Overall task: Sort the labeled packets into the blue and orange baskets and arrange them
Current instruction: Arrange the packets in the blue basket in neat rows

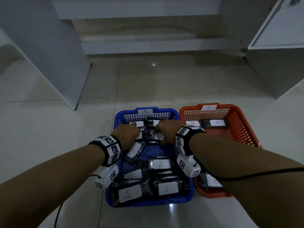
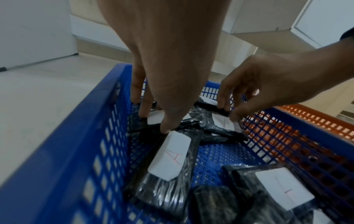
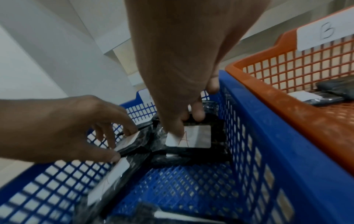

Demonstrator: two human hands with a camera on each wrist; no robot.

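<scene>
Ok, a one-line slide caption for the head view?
Both hands, left hand and right hand, arrange A-labeled packets in the blue basket beside the orange basket.

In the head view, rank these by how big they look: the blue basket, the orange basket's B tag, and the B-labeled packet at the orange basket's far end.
1. blue basket, by far the largest
2. B-labeled packet
3. B tag, slightly smaller than the packet, though it sits farther from the camera

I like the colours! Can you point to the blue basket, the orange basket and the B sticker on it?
blue basket (image 1: 148,110): head view, far rim.
orange basket (image 1: 238,122): head view, right wall.
B sticker (image 1: 209,107): head view, sticker's middle.
</scene>
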